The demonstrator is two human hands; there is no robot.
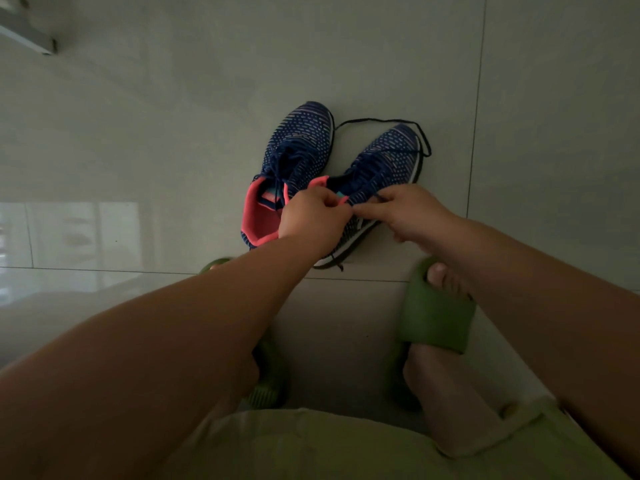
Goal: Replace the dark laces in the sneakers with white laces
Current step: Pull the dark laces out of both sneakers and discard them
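You are bent over a pale tiled floor (138,150), and the two sneakers lie side by side at the centre of the frame, toes pointing to the top, heels toward you, so both lace rows face you and stay in easy reach. The left sneaker (294,150) lies untouched, its pink lining open toward you and its dark lacing apparently in place. The right sneaker (384,161) is the one being worked: it is tilted toward you, probably to bring the top eyelets up to your fingers. Its dark lace (381,120) already trails loose, looping over the floor above the toe and down the right side, which suggests you are partway through unthreading it. Your green slippers (436,313) sit in the lower half, just below the shoes. Your left hand (313,216) is curled at the collar, fingers pinching the pink edge by the tongue to steady the shoe. Your right hand (408,211) is curled too, fingertips closed on the lace near the top eyelets. No white laces appear anywhere in view.
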